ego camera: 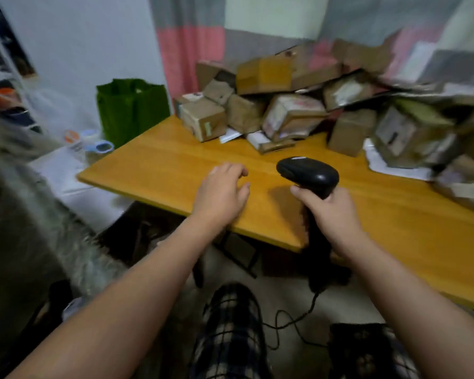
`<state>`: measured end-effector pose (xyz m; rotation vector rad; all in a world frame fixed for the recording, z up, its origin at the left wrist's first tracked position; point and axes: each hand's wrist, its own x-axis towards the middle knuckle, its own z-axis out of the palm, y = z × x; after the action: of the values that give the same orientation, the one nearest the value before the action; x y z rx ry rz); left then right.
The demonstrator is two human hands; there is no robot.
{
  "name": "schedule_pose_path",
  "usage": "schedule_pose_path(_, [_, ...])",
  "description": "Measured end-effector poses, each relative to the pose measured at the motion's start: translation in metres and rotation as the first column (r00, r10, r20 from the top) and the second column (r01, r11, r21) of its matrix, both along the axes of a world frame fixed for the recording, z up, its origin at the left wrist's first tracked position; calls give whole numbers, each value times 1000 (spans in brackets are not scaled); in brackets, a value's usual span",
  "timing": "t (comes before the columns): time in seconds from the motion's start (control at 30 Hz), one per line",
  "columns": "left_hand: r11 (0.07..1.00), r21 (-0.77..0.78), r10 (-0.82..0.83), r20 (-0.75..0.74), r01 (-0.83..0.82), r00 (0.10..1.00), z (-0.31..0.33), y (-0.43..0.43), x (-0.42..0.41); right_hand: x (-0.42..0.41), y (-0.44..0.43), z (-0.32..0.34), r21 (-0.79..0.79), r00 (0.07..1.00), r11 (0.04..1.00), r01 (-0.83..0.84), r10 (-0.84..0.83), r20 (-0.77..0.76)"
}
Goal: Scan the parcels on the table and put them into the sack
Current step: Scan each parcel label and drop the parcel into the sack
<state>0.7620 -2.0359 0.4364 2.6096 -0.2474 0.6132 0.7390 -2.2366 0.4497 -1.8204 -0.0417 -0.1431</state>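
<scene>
A heap of brown cardboard parcels fills the back and right of the wooden table. My right hand grips a black barcode scanner by its handle, head raised over the table's front part and pointing left. Its cable trails down to the floor. My left hand hovers over the table near the front edge, fingers loosely spread, holding nothing. A grey-white woven sack stands at the far left, beside my left arm; its opening is blurred.
A green fabric bag stands behind the table's left corner. A low white surface with small containers lies to the left of the table. Curtains hang behind the parcels. My legs in checked trousers are below the table edge.
</scene>
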Motion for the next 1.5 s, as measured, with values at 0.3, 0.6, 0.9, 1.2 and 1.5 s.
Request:
schedule_pose_path(0.3, [987,162,-23,118,3,993,51,-61,116,72,-64,54,50,997,996,69,-71,37])
schedule_pose_path(0.6, [902,403,128,90,-153,988,108,-13,244,205,-44,82,339,985,939,-51,103,-138])
schedule_pose_path(0.9, [931,359,-89,67,60,994,111,9,273,259,10,57,572,966,817,67,91,-243])
schedule_pose_path(1.2, [922,324,-256,95,213,962,103,-27,206,196,-9,29,701,974,695,158,9,-228])
schedule_pose_path(1.5, [925,205,-345,96,320,934,55,-83,90,84,-101,23,536,950,813,227,-65,-305])
